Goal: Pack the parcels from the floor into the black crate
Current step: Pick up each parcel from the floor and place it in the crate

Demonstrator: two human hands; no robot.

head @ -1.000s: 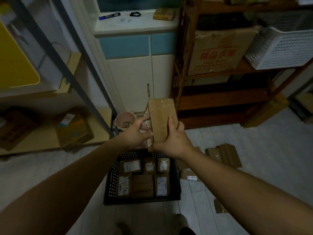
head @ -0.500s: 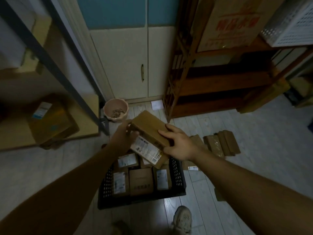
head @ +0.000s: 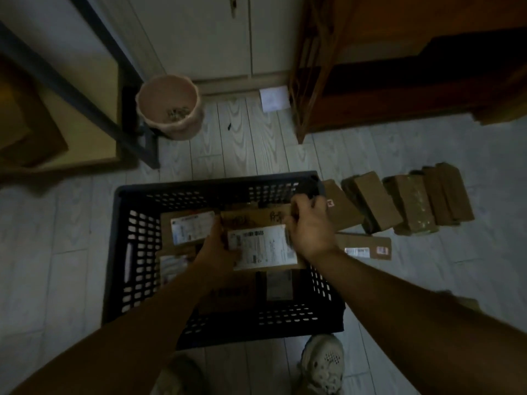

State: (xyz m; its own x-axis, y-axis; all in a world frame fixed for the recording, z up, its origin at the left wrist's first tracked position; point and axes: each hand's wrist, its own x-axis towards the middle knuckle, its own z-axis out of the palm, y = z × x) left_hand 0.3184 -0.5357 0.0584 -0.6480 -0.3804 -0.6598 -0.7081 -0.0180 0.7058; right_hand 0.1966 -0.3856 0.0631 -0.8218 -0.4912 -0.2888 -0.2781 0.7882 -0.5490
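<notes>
both the left hand [head: 218,246] and right hand [head: 309,226] grasp a labelled parcel [head: 262,243] between them, seemingly just over the black crate [head: 182,192]; best lowered flat before letting go.

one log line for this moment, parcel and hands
phase: placing | parcel: label up, in crate | left hand: holding parcel | right hand: holding parcel | floor parcels: unpacked
</notes>
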